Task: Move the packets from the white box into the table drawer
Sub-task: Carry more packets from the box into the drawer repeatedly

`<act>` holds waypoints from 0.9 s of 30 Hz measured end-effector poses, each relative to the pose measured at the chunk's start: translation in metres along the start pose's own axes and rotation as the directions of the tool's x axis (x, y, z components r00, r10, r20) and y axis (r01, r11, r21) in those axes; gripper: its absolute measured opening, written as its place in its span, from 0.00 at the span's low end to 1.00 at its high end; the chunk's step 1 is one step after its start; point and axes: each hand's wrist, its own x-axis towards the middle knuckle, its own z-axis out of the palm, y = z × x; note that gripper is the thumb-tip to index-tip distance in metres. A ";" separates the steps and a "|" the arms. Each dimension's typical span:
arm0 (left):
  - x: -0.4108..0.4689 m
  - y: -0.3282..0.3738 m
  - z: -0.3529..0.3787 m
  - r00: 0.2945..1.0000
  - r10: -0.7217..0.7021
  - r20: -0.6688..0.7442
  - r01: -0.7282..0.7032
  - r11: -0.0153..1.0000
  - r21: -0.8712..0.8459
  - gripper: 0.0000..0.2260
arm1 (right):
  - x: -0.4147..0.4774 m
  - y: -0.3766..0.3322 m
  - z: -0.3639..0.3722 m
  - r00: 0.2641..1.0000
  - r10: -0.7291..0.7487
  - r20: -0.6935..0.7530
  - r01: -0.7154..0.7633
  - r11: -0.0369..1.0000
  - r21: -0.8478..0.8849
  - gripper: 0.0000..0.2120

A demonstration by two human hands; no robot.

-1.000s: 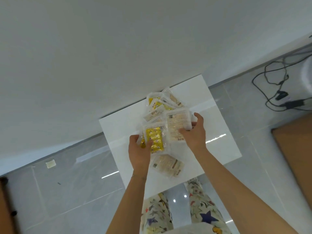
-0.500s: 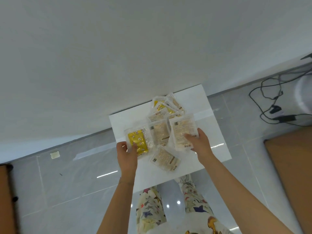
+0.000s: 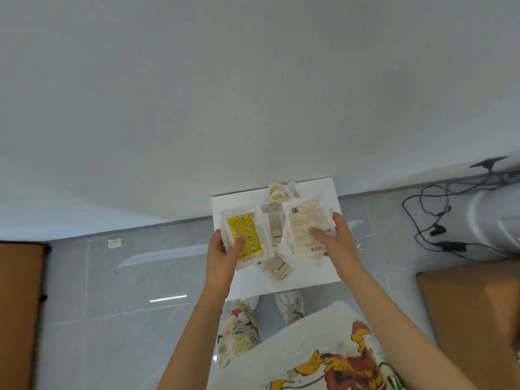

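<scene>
A white box [image 3: 309, 280] stands on the floor against the wall, seen from above. My left hand [image 3: 222, 256] grips a yellow patterned packet [image 3: 246, 235] in clear wrap, lifted over the box's left side. My right hand [image 3: 339, 243] holds a pale beige packet [image 3: 304, 223] raised over the right side. Between them lie more packets: a beige one [image 3: 274, 228] in the middle, another beige one [image 3: 277, 267] near the front, and several heaped at the back [image 3: 280, 192]. No table drawer is in view.
Brown cardboard pieces lie on the grey tiled floor at the left [image 3: 17, 305] and right [image 3: 472, 313]. Black cables [image 3: 430, 218] trail at the right by a white appliance [image 3: 495, 220]. A small pale scrap [image 3: 114, 243] lies on the floor. My patterned trousers show below the box.
Both hands have lifted their packets off the pile and drawn them apart, the yellow one to the left and the beige one to the right. The view has pulled back and tilted.
</scene>
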 end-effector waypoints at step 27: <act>-0.163 0.021 -0.082 0.912 -0.018 -0.411 -0.113 0.949 -0.293 0.22 | -0.127 -0.047 0.068 0.910 -0.109 0.400 0.245 0.920 -0.307 0.27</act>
